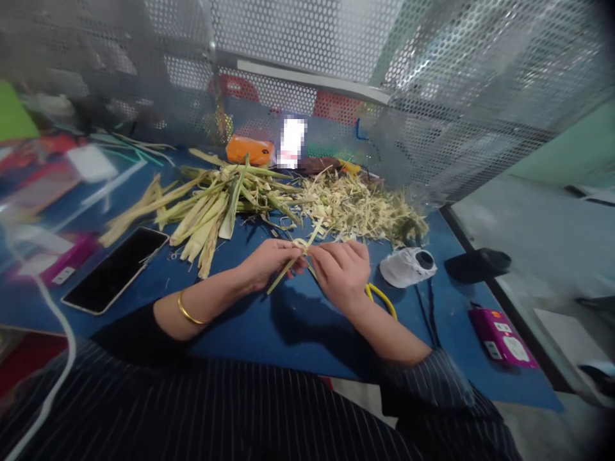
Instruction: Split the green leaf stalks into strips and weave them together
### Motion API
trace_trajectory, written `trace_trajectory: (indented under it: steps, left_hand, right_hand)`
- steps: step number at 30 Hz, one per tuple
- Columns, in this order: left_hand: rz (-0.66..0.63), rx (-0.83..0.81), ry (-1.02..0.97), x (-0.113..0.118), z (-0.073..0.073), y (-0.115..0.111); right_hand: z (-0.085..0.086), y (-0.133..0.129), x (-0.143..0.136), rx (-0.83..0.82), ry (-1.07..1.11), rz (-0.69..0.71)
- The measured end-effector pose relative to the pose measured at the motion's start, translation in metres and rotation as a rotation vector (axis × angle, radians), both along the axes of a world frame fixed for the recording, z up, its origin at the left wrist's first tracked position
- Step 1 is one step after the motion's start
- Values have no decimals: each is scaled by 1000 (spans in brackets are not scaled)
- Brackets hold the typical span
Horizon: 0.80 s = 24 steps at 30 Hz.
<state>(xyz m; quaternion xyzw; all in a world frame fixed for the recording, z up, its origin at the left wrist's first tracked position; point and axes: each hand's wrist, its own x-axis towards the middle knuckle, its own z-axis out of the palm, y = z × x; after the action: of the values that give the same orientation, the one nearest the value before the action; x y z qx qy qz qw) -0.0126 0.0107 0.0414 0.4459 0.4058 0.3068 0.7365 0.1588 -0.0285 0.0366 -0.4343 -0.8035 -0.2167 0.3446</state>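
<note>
Between my two hands is a small piece of pale green-yellow husk strips, crossed or knotted, with one end pointing down left and another up right. My left hand pinches it from the left, a gold bangle on that wrist. From the right, my right hand closes its fingertips on the same strips. Both hands hover over the blue table. Just beyond them lie a heap of long dried husk leaves and a pile of shredded trimmings. My fingers hide part of the knot.
A black phone lies to the left. On the right are a white-wrapped spool, a black cylinder, a purple box and a yellow loop. An orange packet sits near the perforated metal screen at the back.
</note>
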Motion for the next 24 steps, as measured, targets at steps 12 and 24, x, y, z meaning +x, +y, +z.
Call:
trace_trajectory:
  steps: [12,24]
  left_hand:
    - [86,-90,-161,0,-1,0]
    - [119,3,-138,3,-9,-2]
  right_hand:
    - [-17,0,4,1,-260,39]
    - [-9,3,-9,67,-150,216]
